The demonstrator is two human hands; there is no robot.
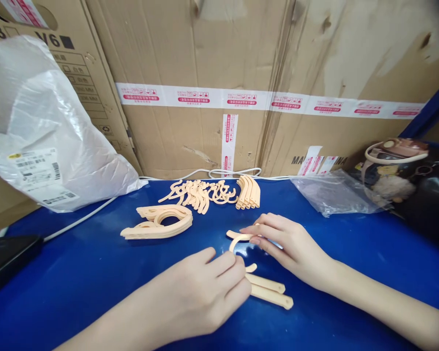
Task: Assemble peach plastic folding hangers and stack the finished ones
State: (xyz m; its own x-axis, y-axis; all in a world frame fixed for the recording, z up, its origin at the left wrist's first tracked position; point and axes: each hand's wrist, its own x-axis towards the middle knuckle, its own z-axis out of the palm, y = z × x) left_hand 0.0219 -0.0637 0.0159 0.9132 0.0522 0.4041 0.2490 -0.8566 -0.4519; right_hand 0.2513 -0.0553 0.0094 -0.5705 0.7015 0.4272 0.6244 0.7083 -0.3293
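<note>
Left hand (pixel 212 287), nearest the camera, curls at the lower end of a curved beige piece (pixel 237 239); its fingertips are hidden, so I cannot tell whether that grip is closed. The right hand (pixel 296 243) has its grip pinched on the upper end, over the blue counter (pixel 95 282). Two straight strips (pixel 267 282) lie partly behind the left hand. Farther back are stacked pieces (pixel 171 230), small hooks (pixel 197 195) and curved bars (pixel 249 192), before cardboard (pixel 205 58).
</note>
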